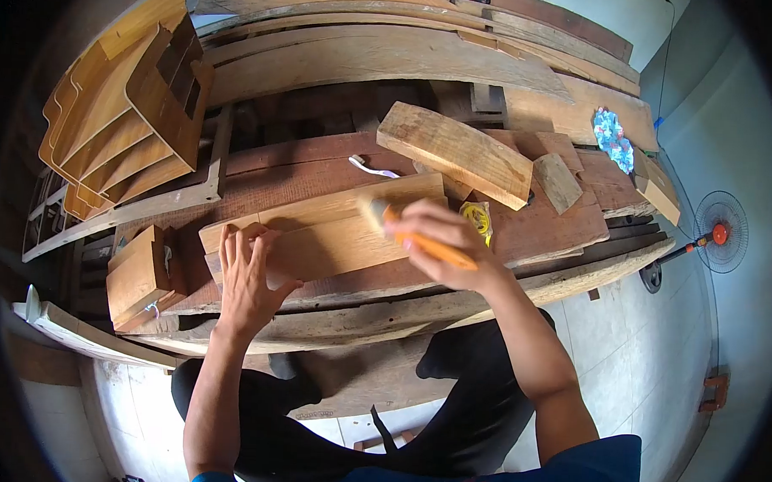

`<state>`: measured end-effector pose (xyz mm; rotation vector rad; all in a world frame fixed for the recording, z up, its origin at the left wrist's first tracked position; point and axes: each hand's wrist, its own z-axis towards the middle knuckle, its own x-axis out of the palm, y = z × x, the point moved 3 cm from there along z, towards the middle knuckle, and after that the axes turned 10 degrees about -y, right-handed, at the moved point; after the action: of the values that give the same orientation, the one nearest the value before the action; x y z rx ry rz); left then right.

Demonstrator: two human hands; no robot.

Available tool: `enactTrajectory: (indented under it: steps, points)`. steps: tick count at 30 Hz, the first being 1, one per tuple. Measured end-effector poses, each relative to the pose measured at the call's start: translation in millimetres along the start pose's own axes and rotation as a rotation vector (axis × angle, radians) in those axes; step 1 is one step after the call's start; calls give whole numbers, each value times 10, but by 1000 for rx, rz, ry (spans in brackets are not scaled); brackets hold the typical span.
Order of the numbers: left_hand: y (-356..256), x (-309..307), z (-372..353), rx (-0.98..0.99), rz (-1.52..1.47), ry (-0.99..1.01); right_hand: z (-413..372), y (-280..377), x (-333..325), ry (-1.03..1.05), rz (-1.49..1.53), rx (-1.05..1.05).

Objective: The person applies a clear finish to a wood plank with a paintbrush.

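Note:
My right hand (441,234) is closed around a paintbrush (437,250) with an orange handle. The pale bristles tilt down to the left, close over the top of a light wooden board (331,235). At the board's left end, my left hand (250,274) rests with its fingers spread over the face and the thumb stretched out by the near edge. The board lies at a slant across the reddish-brown plank bench (295,166).
A toothbrush (371,167) lies behind the board. Right of it are a thick wood block (453,150), a roll of yellow tape (478,220) and a blue patterned cloth (612,138). A wooden file rack (127,113) stands back left, a wooden box (138,275) front left. A fan (719,234) stands right.

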<state>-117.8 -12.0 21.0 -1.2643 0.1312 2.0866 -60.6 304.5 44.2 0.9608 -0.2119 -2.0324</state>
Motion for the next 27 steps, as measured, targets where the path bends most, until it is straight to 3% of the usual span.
enactTrajectory:
  steps: [3, 4, 7, 12, 15, 16, 21, 23, 26, 27]
  points:
    - [-80, -53, 1, -3, 48, -18, -17, 142, -59, 213, -5, 62]
    - [-112, -70, 4, 13, 64, -37, -16, 78, -89, 203, -42, 133]
    - [-145, -80, 24, 45, 100, -70, 102, 93, -250, -136, -44, 115]
    - [-73, -46, 77, 34, 95, 30, -6, 259, -63, 138, -34, 35]
    - [-33, -49, 107, 60, 58, 27, -75, 34, -154, 109, -85, 64]
    - [-13, -47, 110, 65, 52, 25, -52, -20, -199, -52, -136, -11]
    - [26, -27, 137, 68, 20, 7, -150, 95, -97, 215, 25, 77]
    - [17, -30, 150, 70, 9, 3, -171, 65, -131, 253, -49, 55]
    - [13, -42, 139, 72, 10, 11, -29, 74, -277, -97, -125, 63]
    - [12, -42, 142, 75, 12, 13, -49, 48, -231, -23, -109, 58]
